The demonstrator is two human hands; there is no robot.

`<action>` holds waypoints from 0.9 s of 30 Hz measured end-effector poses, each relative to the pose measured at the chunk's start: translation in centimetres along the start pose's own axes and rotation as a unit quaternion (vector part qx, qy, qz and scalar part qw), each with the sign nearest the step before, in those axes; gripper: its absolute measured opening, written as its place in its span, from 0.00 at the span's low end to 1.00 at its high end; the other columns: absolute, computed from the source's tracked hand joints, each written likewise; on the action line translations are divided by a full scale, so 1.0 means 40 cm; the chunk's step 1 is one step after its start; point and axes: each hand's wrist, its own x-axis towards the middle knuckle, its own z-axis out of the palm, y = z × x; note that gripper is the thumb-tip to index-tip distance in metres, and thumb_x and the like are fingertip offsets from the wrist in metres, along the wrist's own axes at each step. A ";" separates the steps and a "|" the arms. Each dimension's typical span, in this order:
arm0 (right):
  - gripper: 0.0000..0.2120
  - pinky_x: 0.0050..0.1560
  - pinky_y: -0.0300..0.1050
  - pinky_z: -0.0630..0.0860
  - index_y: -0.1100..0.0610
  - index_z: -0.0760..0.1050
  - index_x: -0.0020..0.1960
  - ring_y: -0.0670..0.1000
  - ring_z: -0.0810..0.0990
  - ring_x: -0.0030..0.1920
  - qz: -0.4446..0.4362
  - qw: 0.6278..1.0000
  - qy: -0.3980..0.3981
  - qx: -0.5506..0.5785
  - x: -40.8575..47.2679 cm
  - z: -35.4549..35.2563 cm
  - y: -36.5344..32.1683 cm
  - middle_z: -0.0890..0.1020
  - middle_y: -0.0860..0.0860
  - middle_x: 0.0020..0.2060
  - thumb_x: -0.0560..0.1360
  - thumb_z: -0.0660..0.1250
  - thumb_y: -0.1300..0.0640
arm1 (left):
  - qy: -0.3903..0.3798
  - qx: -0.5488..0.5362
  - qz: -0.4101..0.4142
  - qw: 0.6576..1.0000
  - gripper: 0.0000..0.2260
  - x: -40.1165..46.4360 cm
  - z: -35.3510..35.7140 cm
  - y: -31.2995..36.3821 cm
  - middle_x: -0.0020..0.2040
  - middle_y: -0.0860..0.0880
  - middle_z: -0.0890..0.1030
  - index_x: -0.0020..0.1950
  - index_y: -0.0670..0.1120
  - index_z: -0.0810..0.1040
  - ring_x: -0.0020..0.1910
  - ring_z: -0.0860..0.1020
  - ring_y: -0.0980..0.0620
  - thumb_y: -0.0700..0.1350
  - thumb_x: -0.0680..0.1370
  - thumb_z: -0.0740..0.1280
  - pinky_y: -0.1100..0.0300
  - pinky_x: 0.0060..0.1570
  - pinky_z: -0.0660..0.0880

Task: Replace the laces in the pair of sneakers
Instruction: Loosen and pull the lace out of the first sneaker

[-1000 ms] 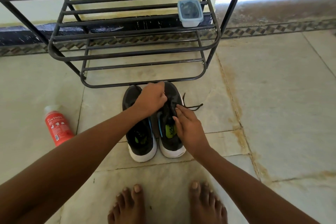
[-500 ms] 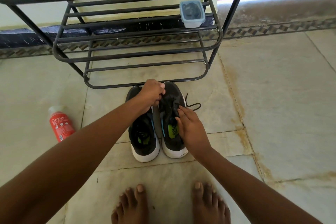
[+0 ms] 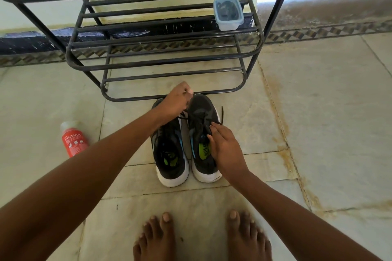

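Sneakers stand side by side on the tiled floor [image 3: 318, 112] just before the metal shoe rack [image 3: 169, 63], the left sneaker [image 3: 169, 154] with its toe hidden under the left hand [image 3: 176, 99], whose fingers are curled and seem to pinch a dark lace [image 3: 184, 115], though the pinch itself is hard to make out. On the right sneaker [image 3: 201, 116] the right hand [image 3: 224, 148] covers the outer side, fingertips pinching the lace at the eyelets. Bare feet [image 3: 154, 239] are cut off at the bottom edge; a red bottle [image 3: 74, 140] lies left, and a lidded tub [image 3: 228, 14] holds something dark and indistinct.
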 end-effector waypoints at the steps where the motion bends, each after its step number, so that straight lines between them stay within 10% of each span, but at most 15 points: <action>1: 0.24 0.68 0.53 0.76 0.62 0.75 0.70 0.57 0.75 0.68 -0.005 1.000 0.004 0.001 0.001 0.001 0.000 0.78 0.58 0.66 0.85 0.52 0.49 | -0.042 0.097 0.041 0.994 0.07 -0.006 -0.006 -0.004 0.41 0.50 0.74 0.48 0.47 0.71 0.39 0.72 0.54 0.46 0.85 0.63 0.60 0.42 0.72; 8: 0.18 0.65 0.55 0.78 0.64 0.76 0.68 0.58 0.77 0.65 -0.011 1.000 0.013 -0.008 0.000 0.002 0.005 0.79 0.59 0.64 0.84 0.60 0.54 | -0.087 0.364 0.135 0.918 0.03 0.001 0.000 -0.010 0.49 0.51 0.72 0.46 0.47 0.79 0.53 0.74 0.48 0.42 0.79 0.72 0.54 0.54 0.72; 11: 0.17 0.66 0.54 0.77 0.63 0.76 0.69 0.57 0.76 0.66 -0.009 1.000 0.011 -0.003 0.000 0.001 0.006 0.79 0.58 0.65 0.84 0.61 0.56 | -0.008 0.256 0.122 0.959 0.02 0.000 0.008 -0.003 0.54 0.49 0.76 0.51 0.46 0.77 0.57 0.76 0.50 0.41 0.83 0.65 0.52 0.63 0.73; 15: 0.18 0.68 0.53 0.76 0.62 0.75 0.71 0.56 0.75 0.67 0.004 1.000 0.006 0.008 -0.002 -0.002 0.002 0.78 0.58 0.66 0.85 0.61 0.55 | 0.103 0.024 0.064 0.992 0.05 -0.006 -0.002 0.020 0.39 0.47 0.76 0.54 0.43 0.69 0.38 0.77 0.50 0.41 0.87 0.55 0.54 0.46 0.78; 21: 0.18 0.65 0.55 0.78 0.63 0.75 0.70 0.58 0.76 0.67 0.007 1.000 0.006 0.005 -0.002 -0.007 -0.005 0.78 0.59 0.65 0.84 0.62 0.56 | -0.052 0.426 0.241 0.870 0.09 0.003 -0.038 0.017 0.47 0.49 0.71 0.52 0.46 0.82 0.47 0.69 0.50 0.50 0.77 0.75 0.55 0.44 0.68; 27: 0.18 0.66 0.55 0.77 0.61 0.74 0.71 0.56 0.75 0.68 0.011 1.000 -0.004 0.001 0.001 -0.004 0.000 0.78 0.57 0.67 0.85 0.60 0.54 | 0.023 0.426 0.197 0.883 0.07 0.006 -0.049 0.016 0.53 0.50 0.64 0.49 0.48 0.82 0.54 0.64 0.51 0.51 0.77 0.74 0.50 0.56 0.71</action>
